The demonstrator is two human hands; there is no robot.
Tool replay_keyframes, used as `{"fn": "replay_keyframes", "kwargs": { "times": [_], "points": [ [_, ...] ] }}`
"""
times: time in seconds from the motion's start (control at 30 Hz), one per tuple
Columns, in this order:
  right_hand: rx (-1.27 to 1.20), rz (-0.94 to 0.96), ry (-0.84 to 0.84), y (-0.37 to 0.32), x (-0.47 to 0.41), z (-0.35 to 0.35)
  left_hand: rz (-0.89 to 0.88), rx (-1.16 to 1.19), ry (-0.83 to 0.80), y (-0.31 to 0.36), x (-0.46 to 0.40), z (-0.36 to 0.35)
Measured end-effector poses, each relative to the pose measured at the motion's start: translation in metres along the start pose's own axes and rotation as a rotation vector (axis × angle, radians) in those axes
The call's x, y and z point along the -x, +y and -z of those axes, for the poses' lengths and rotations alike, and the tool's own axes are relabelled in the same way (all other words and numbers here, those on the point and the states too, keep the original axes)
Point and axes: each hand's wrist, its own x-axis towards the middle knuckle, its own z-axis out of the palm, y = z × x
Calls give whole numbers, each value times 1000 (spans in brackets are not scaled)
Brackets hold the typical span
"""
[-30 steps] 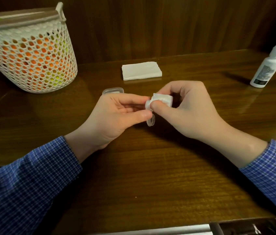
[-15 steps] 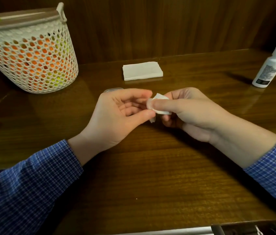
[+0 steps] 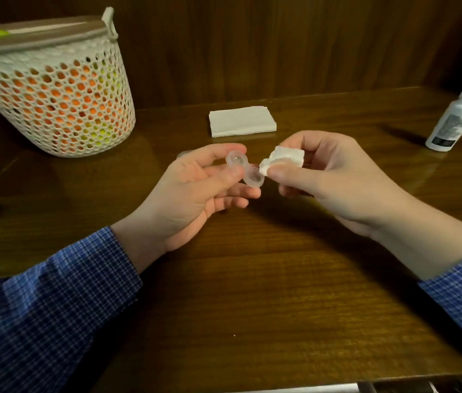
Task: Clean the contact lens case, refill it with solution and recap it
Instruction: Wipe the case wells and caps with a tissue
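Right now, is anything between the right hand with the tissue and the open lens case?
Nothing visible. The tissue wad in the right hand sits just beside the lens case held by the left hand, with only a small gap.

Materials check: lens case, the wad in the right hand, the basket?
Lens case: looks like clear, glossy plastic; the fingers show through its wells. Wad gripped by the right hand: soft, matte white tissue or paper, creased and crumpled. Basket: likely molded white plastic, with regular round holes and a tan rim.
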Motion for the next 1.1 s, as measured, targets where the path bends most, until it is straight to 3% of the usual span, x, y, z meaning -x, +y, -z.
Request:
{"fn": "replay_keyframes", "kwargs": {
  "times": [0.23,0.57,0.73,1.1],
  "points": [
    [125,135,68,3,1,-5,67,5,-42,-4,-2,0],
    [-287,-195,41,2,-6,6,122,16,-60,-5,-6,6],
    [-414,-225,-37,2,-5,6,98,-13,-51,-7,-6,7],
    [17,-16,28,6,-2,-3,57,-117,-21,-8,-4,2]
  ]
}}
